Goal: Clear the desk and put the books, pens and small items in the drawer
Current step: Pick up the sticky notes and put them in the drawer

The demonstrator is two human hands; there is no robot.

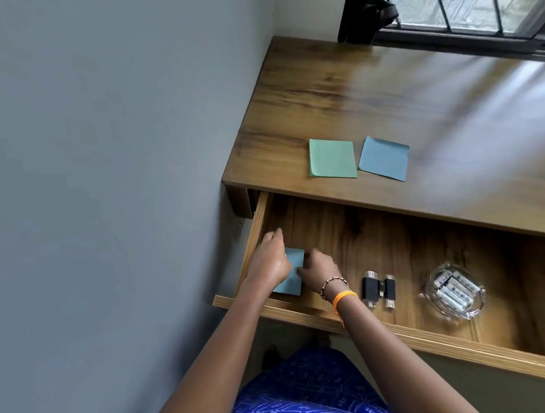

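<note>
The wooden drawer is pulled out below the desk top. Both my hands rest on a blue sticky-note pad lying in the drawer's left front corner. My left hand covers its left edge, and my right hand has fingers on its right edge. On the desk top near the front edge lie a green sticky-note pad and another blue pad. Two black USB adapters and a glass dish holding several batteries sit in the drawer.
A grey wall runs along the desk's left side. A barred window and a dark bag stand behind the desk. The drawer's front rail is close to my body.
</note>
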